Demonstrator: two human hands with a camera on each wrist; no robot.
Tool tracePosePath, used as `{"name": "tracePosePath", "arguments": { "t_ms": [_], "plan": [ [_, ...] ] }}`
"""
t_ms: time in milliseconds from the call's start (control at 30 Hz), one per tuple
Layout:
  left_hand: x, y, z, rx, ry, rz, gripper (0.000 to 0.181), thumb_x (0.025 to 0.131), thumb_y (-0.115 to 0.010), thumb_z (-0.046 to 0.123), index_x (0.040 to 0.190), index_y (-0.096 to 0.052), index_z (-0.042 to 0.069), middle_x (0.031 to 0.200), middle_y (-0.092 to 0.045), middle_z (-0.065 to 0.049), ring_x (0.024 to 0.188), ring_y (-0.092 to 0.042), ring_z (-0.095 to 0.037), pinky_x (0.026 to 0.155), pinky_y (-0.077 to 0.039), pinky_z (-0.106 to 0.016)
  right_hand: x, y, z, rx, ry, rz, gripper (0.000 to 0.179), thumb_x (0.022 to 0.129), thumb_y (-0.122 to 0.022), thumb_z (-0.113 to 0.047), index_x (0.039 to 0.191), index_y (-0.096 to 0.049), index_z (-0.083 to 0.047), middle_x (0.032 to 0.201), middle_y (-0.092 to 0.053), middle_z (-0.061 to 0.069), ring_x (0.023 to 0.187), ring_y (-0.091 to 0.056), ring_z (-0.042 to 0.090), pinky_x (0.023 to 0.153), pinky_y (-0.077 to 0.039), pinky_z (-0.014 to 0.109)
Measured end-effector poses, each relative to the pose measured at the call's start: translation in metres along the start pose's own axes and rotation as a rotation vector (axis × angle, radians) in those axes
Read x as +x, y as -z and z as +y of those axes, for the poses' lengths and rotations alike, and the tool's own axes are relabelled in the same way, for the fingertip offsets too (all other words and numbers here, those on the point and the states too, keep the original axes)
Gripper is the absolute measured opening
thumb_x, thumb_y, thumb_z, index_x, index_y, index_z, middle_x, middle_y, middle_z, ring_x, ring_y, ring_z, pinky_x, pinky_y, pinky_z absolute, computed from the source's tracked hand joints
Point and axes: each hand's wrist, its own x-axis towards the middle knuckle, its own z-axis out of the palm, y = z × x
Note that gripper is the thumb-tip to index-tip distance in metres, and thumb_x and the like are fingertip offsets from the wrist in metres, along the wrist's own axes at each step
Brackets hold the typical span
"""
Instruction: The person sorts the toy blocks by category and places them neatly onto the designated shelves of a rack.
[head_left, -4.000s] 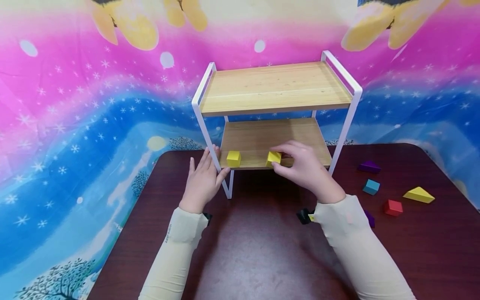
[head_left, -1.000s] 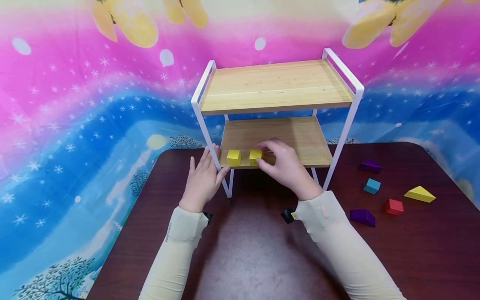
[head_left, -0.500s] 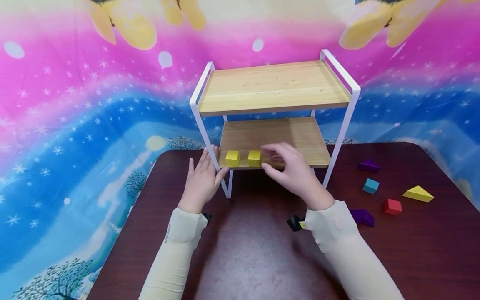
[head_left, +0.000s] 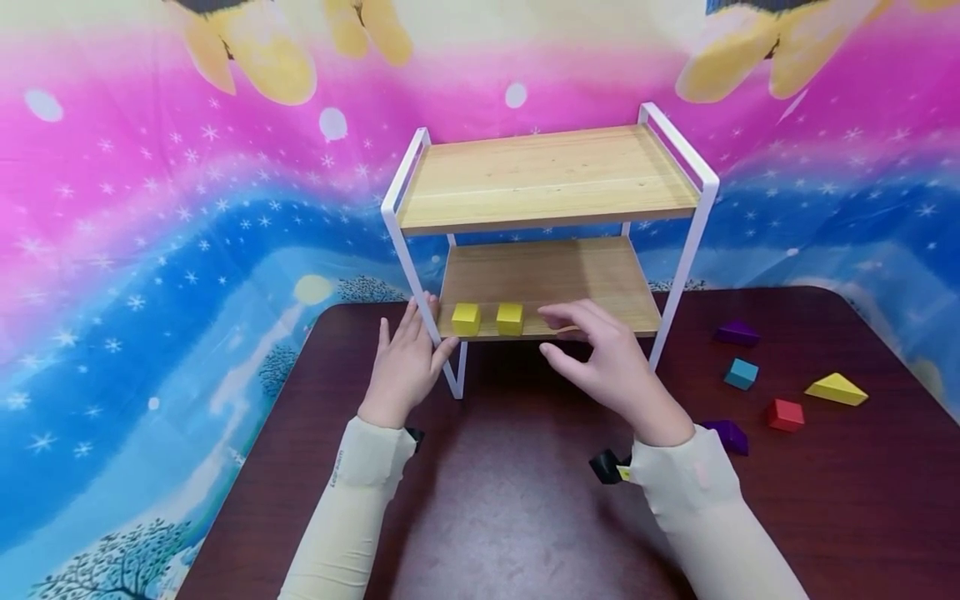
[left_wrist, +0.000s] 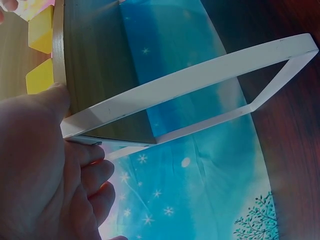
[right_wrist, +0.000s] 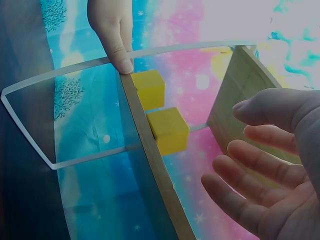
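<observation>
Two yellow cubes, the left cube [head_left: 466,319] and the right cube [head_left: 509,318], sit side by side with a small gap along the front of the lower board of a two-tier shelf [head_left: 555,179]. My left hand [head_left: 401,367] holds the shelf's white left frame, its thumb at the front edge of the lower board and its fingers along the outside. To the right of the cubes, my right hand [head_left: 607,358] is apart from them, thumb and fingers spread with nothing between them. The right wrist view shows its palm and loosely bent fingers [right_wrist: 235,200].
On the dark table [head_left: 495,500], right of the shelf, lie a purple triangular block [head_left: 737,333], a blue cube [head_left: 742,373], a red cube [head_left: 785,414], a yellow triangular block [head_left: 837,389] and another purple block [head_left: 729,436]. A patterned cloth [head_left: 225,217] hangs behind.
The right hand slid the right yellow cube leftward toward the other, then let go and drew back to the right. The left hand stays at the frame.
</observation>
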Motion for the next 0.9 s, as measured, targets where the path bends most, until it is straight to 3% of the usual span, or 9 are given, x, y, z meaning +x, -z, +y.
{"name": "tracePosePath", "arguments": {
  "t_ms": [433,700,900],
  "plan": [
    [-0.001,0.000,-0.001,-0.003,0.006,-0.010,0.075,0.106,-0.041,0.053,0.163,-0.011,0.015,0.169,-0.011,-0.001,0.156,-0.003,-0.020,0.122,0.005,-0.058,-0.014,0.013,0.005,-0.117,-0.033,0.036,0.037,0.087,-0.080,-0.006,0.122,-0.070,-0.006,0.116,-0.069,0.006,0.100,-0.067,0.020,0.089,-0.057,0.042],
    [0.000,0.000,-0.002,0.004,-0.008,0.008,0.073,0.107,-0.036,0.055,0.163,-0.012,0.015,0.169,-0.015,-0.002,0.157,-0.008,-0.022,0.122,0.002,-0.059,-0.023,0.018,0.012,-0.148,-0.024,0.071,0.034,0.087,-0.079,-0.005,0.119,-0.071,-0.005,0.111,-0.070,0.008,0.098,-0.067,0.020,0.089,-0.047,0.011],
    [0.000,-0.001,-0.001,-0.004,-0.013,0.016,0.074,0.106,-0.038,0.055,0.163,-0.016,0.013,0.169,-0.016,-0.003,0.156,-0.008,-0.022,0.122,0.001,-0.060,-0.033,0.026,0.017,-0.192,-0.063,0.054,0.029,0.088,-0.079,-0.006,0.116,-0.073,-0.008,0.108,-0.071,0.005,0.095,-0.068,0.020,0.085,-0.044,0.009]
  ]
}}
